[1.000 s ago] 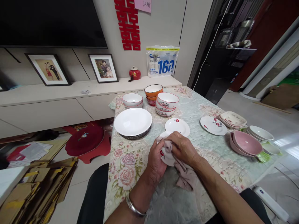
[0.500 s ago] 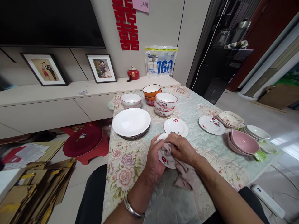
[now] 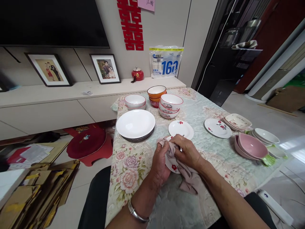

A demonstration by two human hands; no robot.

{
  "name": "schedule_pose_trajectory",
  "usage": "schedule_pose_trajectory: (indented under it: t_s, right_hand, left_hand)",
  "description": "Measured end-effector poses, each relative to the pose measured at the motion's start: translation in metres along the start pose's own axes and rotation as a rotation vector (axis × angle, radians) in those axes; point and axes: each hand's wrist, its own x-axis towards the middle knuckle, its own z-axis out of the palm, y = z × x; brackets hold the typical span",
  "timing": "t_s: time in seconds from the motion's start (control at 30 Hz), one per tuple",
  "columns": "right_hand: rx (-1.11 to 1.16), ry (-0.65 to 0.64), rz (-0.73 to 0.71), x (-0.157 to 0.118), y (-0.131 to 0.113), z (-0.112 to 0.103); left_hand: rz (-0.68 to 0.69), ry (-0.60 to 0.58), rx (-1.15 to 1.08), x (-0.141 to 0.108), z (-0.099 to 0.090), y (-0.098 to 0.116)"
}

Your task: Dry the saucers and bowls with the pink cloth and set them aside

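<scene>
**Both hands close in on the small plate (image 3: pixel 173 166) and the cloth (image 3: pixel 190 182)!**

Here we are at the near side of the table, and our left hand (image 3: pixel 160 162) has the small plate by its left side, thumb over the front on a fold of the cloth, the other fingers curled behind and mostly hidden. Our right hand (image 3: pixel 188 152) comes in from the other side, fingers bent and gathered tight, pinching the bunched cloth against the plate's face, and the loose end trails down to the flowered tablecloth (image 3: pixel 130 180). The plate sits tilted between our 2 hands, red flower showing below the cloth; its underside we cannot tell.

Just beyond lies the middle plate (image 3: pixel 181 128), and over to the left, the large white plates (image 3: pixel 135 123) stand stacked. Behind them we have 3 groups of bowls: the white pair (image 3: pixel 135 101), the orange-topped stack (image 3: pixel 156 92) and the red-rimmed stack (image 3: pixel 171 102). Out on the right, 1 more flowered plate (image 3: pixel 217 128) lies beside the rectangular dishes (image 3: pixel 238 121), with the pink bowls (image 3: pixel 253 146) nearer us.
</scene>
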Motion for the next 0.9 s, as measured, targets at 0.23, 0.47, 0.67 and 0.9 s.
schedule_pose_trajectory:
  t_s: [0.23,0.47,0.67,0.9]
  right_hand:
    - [-0.321,0.014,0.331,-0.004,0.01,-0.008]
    - [-0.141,-0.039,0.123,-0.002,0.002,0.002]
    - [-0.057,-0.194,0.153,-0.002,0.007,-0.014]
    - [-0.278,-0.049,0.355,-0.003,0.006,-0.007]
  left_hand:
    - [0.047,0.008,0.022,0.003,-0.003,0.002]
    - [0.016,0.062,-0.011,0.001,-0.002,0.002]
    - [0.062,0.109,-0.02,0.003,-0.004,0.005]
    - [0.037,0.149,0.069,-0.001,-0.001,0.009]
